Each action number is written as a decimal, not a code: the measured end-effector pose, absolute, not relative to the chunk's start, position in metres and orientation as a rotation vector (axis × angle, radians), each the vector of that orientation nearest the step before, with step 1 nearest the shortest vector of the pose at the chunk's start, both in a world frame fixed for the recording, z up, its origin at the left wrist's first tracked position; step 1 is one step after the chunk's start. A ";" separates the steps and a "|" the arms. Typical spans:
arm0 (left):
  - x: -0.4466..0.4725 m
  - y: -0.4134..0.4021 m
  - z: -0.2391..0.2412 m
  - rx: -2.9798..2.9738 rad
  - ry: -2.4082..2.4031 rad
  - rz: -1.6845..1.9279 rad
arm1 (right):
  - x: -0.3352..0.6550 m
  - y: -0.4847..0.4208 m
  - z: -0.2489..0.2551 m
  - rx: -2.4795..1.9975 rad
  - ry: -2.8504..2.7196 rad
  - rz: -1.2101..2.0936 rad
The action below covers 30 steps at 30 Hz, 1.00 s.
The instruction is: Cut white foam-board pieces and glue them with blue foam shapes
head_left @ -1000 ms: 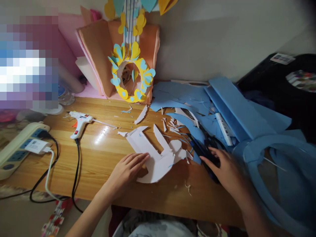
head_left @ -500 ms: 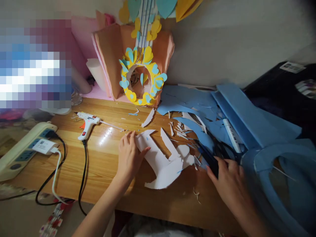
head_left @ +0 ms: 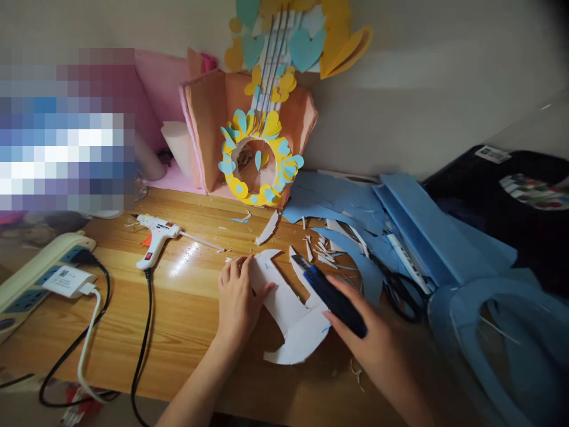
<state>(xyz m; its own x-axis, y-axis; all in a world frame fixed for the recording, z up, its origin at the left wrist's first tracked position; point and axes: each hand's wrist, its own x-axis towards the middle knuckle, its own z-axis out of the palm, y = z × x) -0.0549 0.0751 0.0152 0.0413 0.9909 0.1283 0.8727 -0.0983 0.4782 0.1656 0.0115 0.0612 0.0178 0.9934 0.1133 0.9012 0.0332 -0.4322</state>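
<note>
Holding in the right hand (head_left: 376, 335) a dark utility knife (head_left: 341, 302) with a blue part near its front, fingers closed around its body. Pointing with its front end over the narrow upper prong of a white board cutout (head_left: 304, 338); cannot tell if touching. Resting the left hand (head_left: 237, 293) on the left edge of the cutout, fairly wide, with thumb on top and apart from the bent fingers. Can see the cutout flat on the wooden table (head_left: 191, 332), between both hands, with small blue marks. Can see printed lines and a square code on the white charger adapter (head_left: 64, 281), plugged into the power strip (head_left: 73, 241); cannot read them, being too small. Cannot read either the white label (head_left: 492, 154) on the black bag (head_left: 462, 184), or the dark marks on the white marker pen (head_left: 408, 263), near the black-handled scissors (head_left: 391, 283).
</note>
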 end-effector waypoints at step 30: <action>-0.051 0.074 0.012 1.990 1.958 0.643 | 0.101 0.021 0.091 -1.981 -2.711 -0.317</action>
